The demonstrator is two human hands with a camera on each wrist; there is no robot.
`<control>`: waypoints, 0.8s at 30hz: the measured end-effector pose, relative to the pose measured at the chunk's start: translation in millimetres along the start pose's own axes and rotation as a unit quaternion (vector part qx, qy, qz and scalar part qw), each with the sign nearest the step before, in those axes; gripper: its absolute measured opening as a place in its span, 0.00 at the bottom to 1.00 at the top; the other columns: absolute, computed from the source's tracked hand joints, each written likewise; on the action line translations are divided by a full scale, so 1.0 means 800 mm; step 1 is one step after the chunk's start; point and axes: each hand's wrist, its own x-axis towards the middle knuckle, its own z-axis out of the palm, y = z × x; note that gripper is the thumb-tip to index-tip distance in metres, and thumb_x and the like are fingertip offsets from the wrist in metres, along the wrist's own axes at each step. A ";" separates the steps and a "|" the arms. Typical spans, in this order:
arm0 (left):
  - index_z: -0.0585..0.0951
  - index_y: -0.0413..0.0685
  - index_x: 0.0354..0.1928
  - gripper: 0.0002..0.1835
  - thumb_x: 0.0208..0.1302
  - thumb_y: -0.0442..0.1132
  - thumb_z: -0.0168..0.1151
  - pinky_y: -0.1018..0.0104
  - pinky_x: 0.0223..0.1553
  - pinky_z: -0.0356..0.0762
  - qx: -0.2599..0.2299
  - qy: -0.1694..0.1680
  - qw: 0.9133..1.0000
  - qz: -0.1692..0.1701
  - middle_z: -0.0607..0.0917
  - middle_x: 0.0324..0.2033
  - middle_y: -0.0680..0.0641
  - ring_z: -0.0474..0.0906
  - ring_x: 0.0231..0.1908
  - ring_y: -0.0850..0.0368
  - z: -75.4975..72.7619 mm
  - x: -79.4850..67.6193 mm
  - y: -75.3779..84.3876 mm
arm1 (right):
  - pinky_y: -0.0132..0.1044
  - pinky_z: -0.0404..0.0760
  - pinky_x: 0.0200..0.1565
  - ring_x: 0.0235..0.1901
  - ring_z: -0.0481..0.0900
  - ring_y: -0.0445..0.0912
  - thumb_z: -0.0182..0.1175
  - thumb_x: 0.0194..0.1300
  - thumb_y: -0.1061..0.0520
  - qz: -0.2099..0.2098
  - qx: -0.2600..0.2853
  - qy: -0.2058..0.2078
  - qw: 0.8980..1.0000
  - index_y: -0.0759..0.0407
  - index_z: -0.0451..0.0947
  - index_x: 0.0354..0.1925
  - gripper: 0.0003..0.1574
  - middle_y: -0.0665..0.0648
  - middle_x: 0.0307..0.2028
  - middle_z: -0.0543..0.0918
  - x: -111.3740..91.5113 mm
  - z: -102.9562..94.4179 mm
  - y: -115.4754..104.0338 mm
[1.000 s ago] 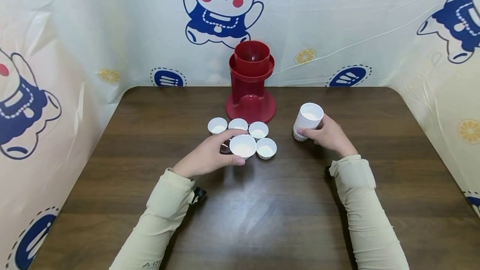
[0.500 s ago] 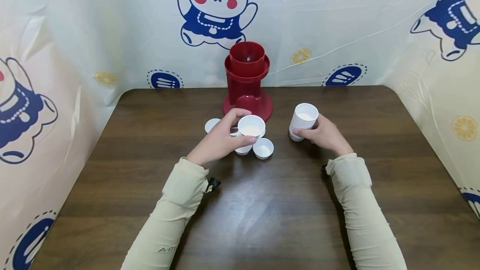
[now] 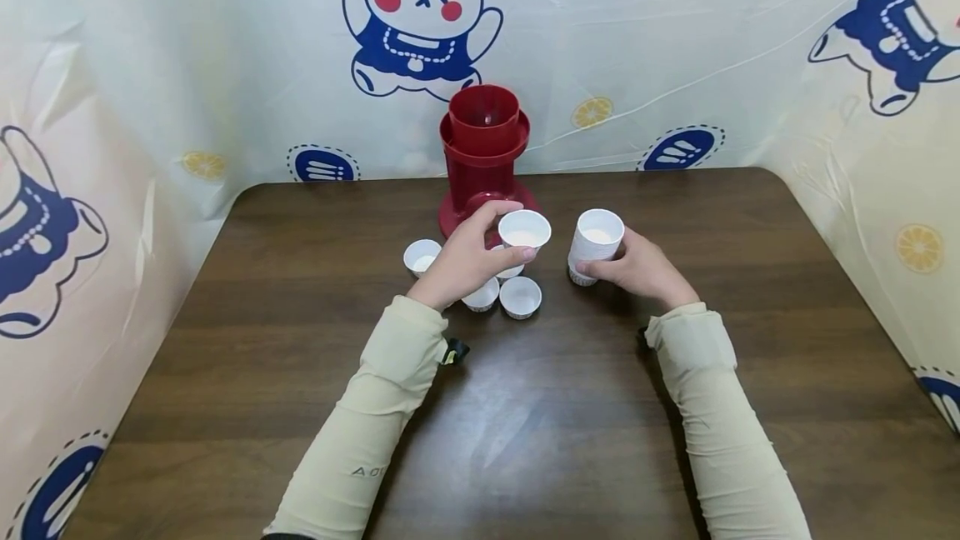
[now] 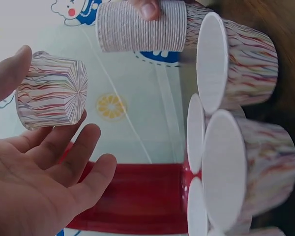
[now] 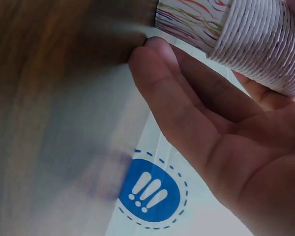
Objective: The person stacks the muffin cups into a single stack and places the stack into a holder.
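- Left hand partly hides small round white paper cups.
- Its thumb and fingers pinch a patterned paper cup above them.
- Right hand curls round a tall white paper-cup stack.

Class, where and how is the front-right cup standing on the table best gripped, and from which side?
Probably by the outer wall of the front-right cup just below its rim, from the person's right: it stands upright, widening toward the rim, with other cups to its left and behind.
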 end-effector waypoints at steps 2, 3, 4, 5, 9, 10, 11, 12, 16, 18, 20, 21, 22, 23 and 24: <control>0.72 0.51 0.67 0.32 0.62 0.44 0.72 0.59 0.57 0.74 0.009 -0.002 1.000 -0.005 0.77 0.56 0.52 0.73 0.55 0.56 0.005 0.007 0.002 | 0.54 0.75 0.56 0.51 0.78 0.59 0.74 0.59 0.45 -0.003 0.002 -0.003 1.000 0.66 0.69 0.64 0.44 0.67 0.54 0.81 0.000 0.000 -0.001; 0.72 0.51 0.67 0.32 0.62 0.45 0.72 0.58 0.57 0.73 0.012 -0.003 1.000 -0.004 0.77 0.56 0.52 0.72 0.55 0.56 0.008 0.010 0.002 | 0.54 0.75 0.55 0.51 0.78 0.59 0.74 0.59 0.45 -0.004 0.003 -0.004 1.000 0.66 0.70 0.63 0.44 0.67 0.53 0.81 0.000 0.000 -0.001; 0.72 0.51 0.68 0.33 0.62 0.45 0.72 0.57 0.57 0.73 0.016 -0.005 1.000 -0.002 0.77 0.57 0.52 0.72 0.55 0.56 0.010 0.013 0.004 | 0.54 0.75 0.55 0.51 0.78 0.59 0.74 0.59 0.45 -0.005 0.003 -0.003 1.000 0.66 0.70 0.63 0.44 0.66 0.53 0.81 0.001 0.000 -0.001; 0.72 0.51 0.68 0.33 0.62 0.46 0.72 0.56 0.57 0.73 0.020 -0.006 1.000 0.000 0.77 0.57 0.52 0.72 0.56 0.56 0.013 0.016 0.005 | 0.54 0.75 0.55 0.51 0.79 0.59 0.74 0.59 0.45 -0.006 0.003 -0.003 1.000 0.65 0.70 0.63 0.44 0.66 0.53 0.81 0.001 0.000 0.000; 0.71 0.51 0.69 0.34 0.63 0.46 0.72 0.55 0.58 0.73 0.019 -0.013 1.000 0.010 0.77 0.58 0.51 0.72 0.56 0.57 0.022 0.028 0.010 | 0.55 0.75 0.55 0.51 0.78 0.59 0.74 0.59 0.45 -0.010 0.000 -0.001 1.000 0.64 0.69 0.65 0.45 0.66 0.53 0.81 0.002 0.000 0.001; 0.71 0.51 0.69 0.34 0.63 0.46 0.72 0.56 0.58 0.74 0.018 -0.014 1.000 0.011 0.77 0.58 0.51 0.72 0.56 0.57 0.025 0.031 0.012 | 0.55 0.75 0.55 0.51 0.78 0.59 0.74 0.59 0.45 -0.009 0.000 -0.002 1.000 0.64 0.68 0.65 0.45 0.66 0.54 0.81 0.003 0.000 0.002; 0.71 0.51 0.69 0.34 0.63 0.46 0.72 0.56 0.58 0.74 0.016 -0.016 1.000 0.011 0.77 0.58 0.51 0.72 0.57 0.57 0.027 0.034 0.013 | 0.55 0.75 0.55 0.51 0.78 0.59 0.74 0.59 0.45 -0.009 0.001 -0.003 1.000 0.63 0.68 0.66 0.46 0.65 0.54 0.80 0.003 0.000 0.002; 0.71 0.51 0.69 0.35 0.62 0.46 0.72 0.58 0.58 0.75 0.013 -0.018 1.000 0.011 0.77 0.59 0.51 0.72 0.57 0.57 0.029 0.037 0.014 | 0.56 0.75 0.55 0.51 0.78 0.60 0.74 0.59 0.45 -0.010 0.000 -0.004 1.000 0.63 0.67 0.66 0.46 0.66 0.54 0.80 0.003 0.000 0.002; 0.70 0.50 0.70 0.35 0.62 0.43 0.72 0.60 0.58 0.75 -0.001 -0.023 1.000 0.014 0.76 0.59 0.50 0.72 0.58 0.56 0.037 0.047 0.018 | 0.56 0.75 0.55 0.51 0.78 0.60 0.74 0.59 0.44 -0.013 -0.004 -0.006 1.000 0.63 0.67 0.66 0.46 0.65 0.55 0.80 0.003 -0.001 0.002; 0.70 0.50 0.70 0.35 0.62 0.42 0.73 0.62 0.58 0.75 -0.003 -0.023 1.000 0.012 0.76 0.59 0.50 0.72 0.57 0.56 0.040 0.051 0.019 | 0.56 0.75 0.54 0.51 0.77 0.59 0.74 0.59 0.44 -0.017 -0.008 -0.005 1.000 0.62 0.66 0.67 0.47 0.65 0.55 0.80 0.003 -0.001 0.002; 0.70 0.50 0.70 0.35 0.62 0.42 0.72 0.63 0.57 0.75 0.000 -0.022 1.000 0.009 0.77 0.59 0.50 0.73 0.57 0.56 0.042 0.054 0.018 | 0.55 0.75 0.54 0.51 0.77 0.59 0.74 0.59 0.44 -0.018 -0.008 -0.004 1.000 0.62 0.66 0.67 0.47 0.64 0.55 0.80 0.003 -0.001 0.003; 0.70 0.51 0.70 0.35 0.62 0.43 0.72 0.64 0.56 0.75 0.002 -0.022 1.000 0.006 0.77 0.59 0.50 0.73 0.57 0.56 0.043 0.056 0.018 | 0.55 0.75 0.54 0.51 0.77 0.58 0.74 0.59 0.44 -0.019 -0.008 -0.003 1.000 0.62 0.66 0.67 0.47 0.64 0.55 0.80 0.003 -0.001 0.003; 0.70 0.51 0.70 0.35 0.63 0.43 0.72 0.64 0.56 0.75 0.003 -0.022 1.000 0.004 0.77 0.59 0.50 0.73 0.56 0.56 0.044 0.057 0.018 | 0.55 0.75 0.54 0.50 0.77 0.58 0.74 0.59 0.44 -0.019 -0.008 -0.002 1.000 0.62 0.66 0.67 0.47 0.64 0.54 0.80 0.002 -0.001 0.003; 0.70 0.52 0.70 0.35 0.62 0.43 0.72 0.65 0.55 0.75 0.006 -0.021 1.000 0.001 0.77 0.60 0.50 0.73 0.56 0.56 0.046 0.058 0.017 | 0.55 0.75 0.54 0.50 0.78 0.59 0.74 0.59 0.44 -0.020 -0.006 -0.002 1.000 0.62 0.66 0.67 0.47 0.64 0.54 0.80 0.002 -0.001 0.003; 0.70 0.52 0.70 0.35 0.63 0.44 0.72 0.65 0.54 0.75 0.007 -0.021 1.000 0.000 0.77 0.59 0.50 0.73 0.55 0.56 0.047 0.060 0.017 | 0.55 0.75 0.54 0.50 0.78 0.59 0.74 0.59 0.44 -0.020 -0.004 -0.001 1.000 0.62 0.66 0.67 0.47 0.65 0.54 0.80 0.002 -0.001 0.003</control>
